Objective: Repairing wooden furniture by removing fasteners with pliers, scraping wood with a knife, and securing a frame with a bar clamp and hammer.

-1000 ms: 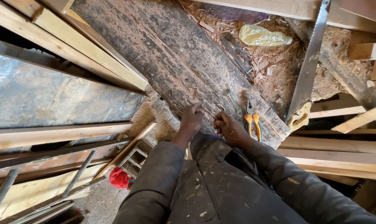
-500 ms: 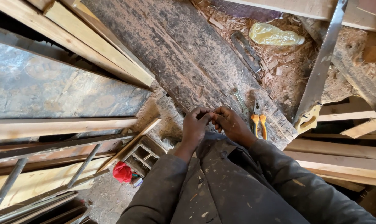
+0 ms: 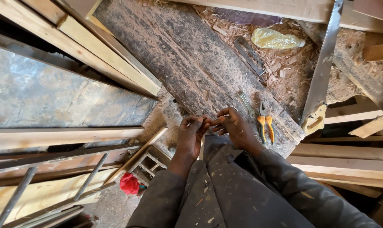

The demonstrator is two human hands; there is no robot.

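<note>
My left hand (image 3: 190,136) and my right hand (image 3: 237,128) meet fingertip to fingertip at the near end of a worn, dark wooden plank (image 3: 187,63). They pinch a small thin piece (image 3: 208,121) between them, too small to identify. Both arms are in dark, paint-flecked sleeves. Just right of my right hand, orange-handled pliers (image 3: 265,126) and a small metal spanner (image 3: 245,102) lie on the plank.
A hand saw (image 3: 324,67) with a yellow handle leans at the right. A yellow plastic bag (image 3: 276,39) lies among wood shavings. Timber boards (image 3: 86,50) are stacked at the left and right. A red cloth (image 3: 129,183) lies on the floor below.
My hands lifted from the plank's end and came together, fingertips now pinching between them. The view moved in slightly closer.
</note>
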